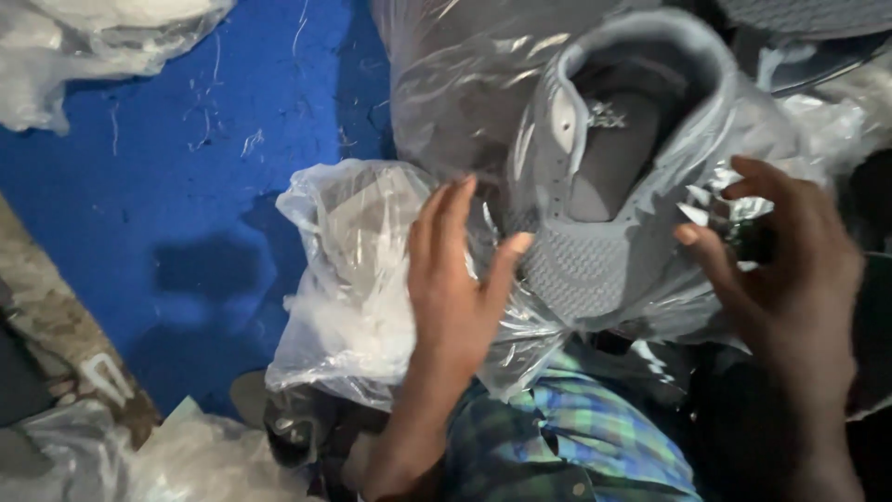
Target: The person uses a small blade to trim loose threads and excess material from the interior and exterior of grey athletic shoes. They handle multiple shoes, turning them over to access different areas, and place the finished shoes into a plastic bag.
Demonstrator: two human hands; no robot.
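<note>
Both grips spread wide: left hand (455, 288) flat on the clear plastic bag (353, 279), right hand (790, 270) cupping the bagged grey shoe (604, 204) that sits between them, above the blue floor (186, 186).

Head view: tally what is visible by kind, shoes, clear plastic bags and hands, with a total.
Grey shoe: 1
Clear plastic bags: 4, around the shoe, beside it, top left, bottom left
Hands: 2, left hand, right hand
Total: 7
</note>
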